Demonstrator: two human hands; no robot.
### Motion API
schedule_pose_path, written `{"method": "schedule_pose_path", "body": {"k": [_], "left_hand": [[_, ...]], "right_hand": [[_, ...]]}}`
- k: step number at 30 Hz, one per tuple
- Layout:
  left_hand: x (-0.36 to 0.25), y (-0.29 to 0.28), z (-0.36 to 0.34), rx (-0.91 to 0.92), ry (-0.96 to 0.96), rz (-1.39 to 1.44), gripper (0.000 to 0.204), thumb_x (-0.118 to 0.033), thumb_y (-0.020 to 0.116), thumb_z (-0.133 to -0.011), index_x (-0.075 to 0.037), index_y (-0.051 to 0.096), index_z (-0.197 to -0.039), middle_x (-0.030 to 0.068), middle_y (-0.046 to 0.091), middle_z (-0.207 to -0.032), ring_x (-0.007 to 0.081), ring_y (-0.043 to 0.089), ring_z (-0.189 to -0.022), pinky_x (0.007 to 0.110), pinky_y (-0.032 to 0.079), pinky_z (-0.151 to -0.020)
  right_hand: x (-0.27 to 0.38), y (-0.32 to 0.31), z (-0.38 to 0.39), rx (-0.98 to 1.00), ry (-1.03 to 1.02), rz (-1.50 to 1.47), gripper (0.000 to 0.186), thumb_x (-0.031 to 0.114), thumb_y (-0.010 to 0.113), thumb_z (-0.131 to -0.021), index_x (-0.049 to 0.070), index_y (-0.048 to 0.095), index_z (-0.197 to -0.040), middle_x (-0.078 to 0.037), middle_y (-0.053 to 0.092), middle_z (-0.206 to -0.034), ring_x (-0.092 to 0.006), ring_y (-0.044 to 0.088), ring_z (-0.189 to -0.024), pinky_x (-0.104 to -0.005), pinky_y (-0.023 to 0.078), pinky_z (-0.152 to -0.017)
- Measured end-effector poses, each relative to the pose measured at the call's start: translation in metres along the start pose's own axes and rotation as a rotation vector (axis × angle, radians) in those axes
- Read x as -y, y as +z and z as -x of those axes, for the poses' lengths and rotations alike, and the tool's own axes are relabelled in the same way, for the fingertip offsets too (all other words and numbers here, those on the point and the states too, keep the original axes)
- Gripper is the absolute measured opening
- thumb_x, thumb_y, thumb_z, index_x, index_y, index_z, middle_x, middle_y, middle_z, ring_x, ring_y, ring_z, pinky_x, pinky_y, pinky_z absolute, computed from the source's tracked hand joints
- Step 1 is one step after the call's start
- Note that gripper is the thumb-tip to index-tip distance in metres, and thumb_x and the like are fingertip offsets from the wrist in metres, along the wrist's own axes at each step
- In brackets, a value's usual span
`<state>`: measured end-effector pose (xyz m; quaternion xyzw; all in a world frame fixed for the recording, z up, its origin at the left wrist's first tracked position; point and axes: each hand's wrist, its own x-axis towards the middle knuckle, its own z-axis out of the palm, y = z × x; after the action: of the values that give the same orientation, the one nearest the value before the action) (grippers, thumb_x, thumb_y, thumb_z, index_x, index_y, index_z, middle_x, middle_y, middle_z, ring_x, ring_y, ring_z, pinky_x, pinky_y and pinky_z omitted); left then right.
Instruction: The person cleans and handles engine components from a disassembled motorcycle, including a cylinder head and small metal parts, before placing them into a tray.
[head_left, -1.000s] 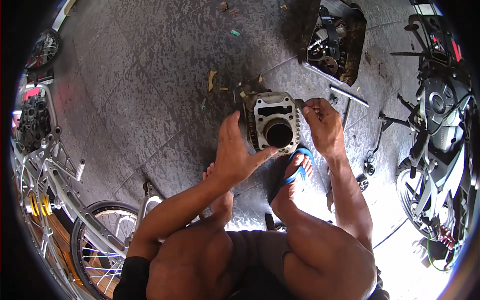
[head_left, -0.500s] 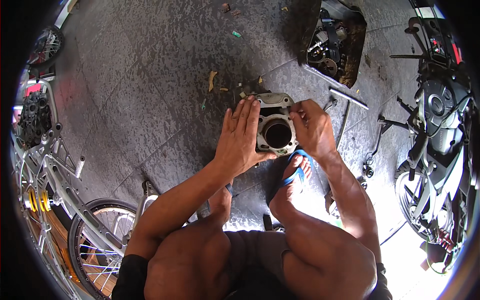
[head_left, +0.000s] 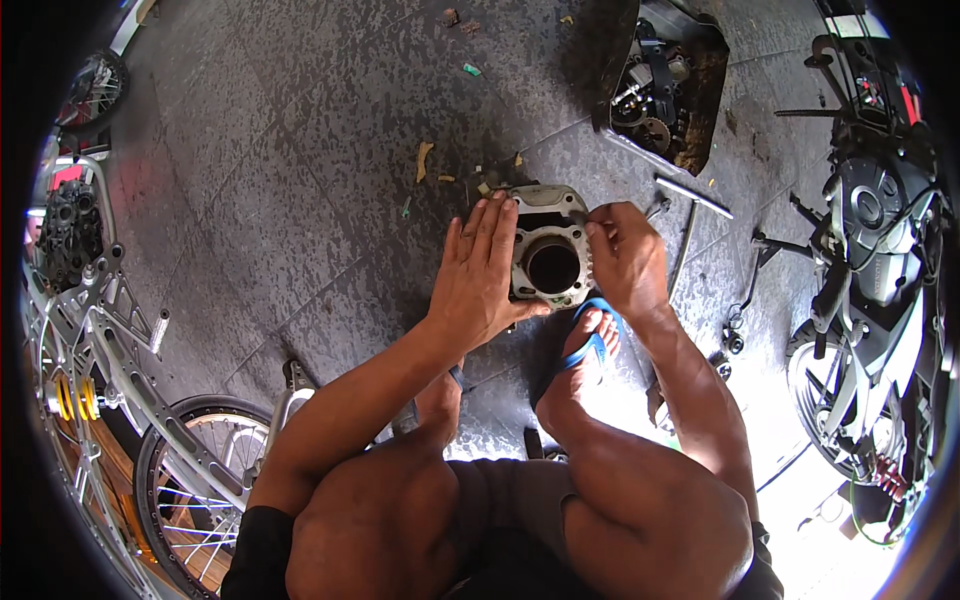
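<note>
A metal engine cylinder block (head_left: 550,198) with a round dark bore (head_left: 553,268) sits on the floor in front of my feet. Along its left side lies my left hand (head_left: 476,272), flat, the fingers stretched forward and the thumb at the near edge. At the upper right corner of the block, my right hand (head_left: 630,258) is closed in a pinch. A small dark piece seems to show at its fingertips, too hidden to name.
A dark tray (head_left: 603,118) of engine parts stands far right. Metal bars (head_left: 692,197) lie below it. A motorcycle (head_left: 880,270) stands at the right; a silver frame (head_left: 125,370) and spoked wheel (head_left: 205,495) are at the left. My blue sandal (head_left: 592,348) is just behind the block.
My right hand has shifted very slightly at the block's right corner, its fingers still pinched. The left hand stays flat in place, and the view has drifted a little.
</note>
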<state>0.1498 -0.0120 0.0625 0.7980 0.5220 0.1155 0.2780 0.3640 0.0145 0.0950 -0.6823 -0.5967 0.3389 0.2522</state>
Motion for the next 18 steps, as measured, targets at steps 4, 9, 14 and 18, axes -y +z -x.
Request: {"method": "schedule_pose_path", "body": {"k": [4,9,14,18], "left_hand": [[0.000,0.000,-0.001,-0.002,0.008,0.015,0.139,-0.058,0.091,-0.060,0.002,0.016,-0.161,0.0231,0.029,-0.164,0.0399,0.029,-0.152,0.061,0.026,-0.121],[-0.001,0.000,-0.001,0.003,0.002,0.026,0.140,-0.056,0.092,-0.061,0.001,0.014,-0.161,0.0232,0.028,-0.164,0.0407,0.029,-0.152,0.060,0.026,-0.122],[-0.003,0.000,-0.001,0.016,-0.003,0.015,0.140,-0.055,0.093,-0.061,0.001,0.012,-0.161,0.0240,0.027,-0.164,0.0415,0.028,-0.153,0.060,0.026,-0.122],[-0.001,-0.001,0.002,0.016,-0.015,0.028,0.140,-0.053,0.093,-0.061,0.001,0.012,-0.161,0.0249,0.028,-0.164,0.0426,0.028,-0.153,0.061,0.027,-0.122]], "right_hand": [[-0.003,-0.004,0.003,0.011,-0.027,0.021,0.009,0.004,0.067,-0.090,-0.002,0.067,-0.097,-0.021,0.066,-0.091,-0.0393,0.069,-0.081,-0.0451,0.056,-0.073],[-0.006,-0.003,0.011,0.078,-0.029,0.015,0.010,0.005,0.066,-0.091,-0.001,0.066,-0.098,-0.020,0.066,-0.093,-0.0406,0.068,-0.083,-0.0459,0.055,-0.074],[0.001,0.002,0.015,0.035,0.027,0.027,0.011,0.007,0.067,-0.091,-0.001,0.066,-0.098,-0.020,0.065,-0.093,-0.0411,0.067,-0.085,-0.0466,0.054,-0.075],[-0.001,0.002,0.012,0.074,-0.027,0.051,0.012,0.008,0.066,-0.090,-0.001,0.066,-0.098,-0.020,0.066,-0.094,-0.0428,0.067,-0.085,-0.0481,0.054,-0.076]]}}
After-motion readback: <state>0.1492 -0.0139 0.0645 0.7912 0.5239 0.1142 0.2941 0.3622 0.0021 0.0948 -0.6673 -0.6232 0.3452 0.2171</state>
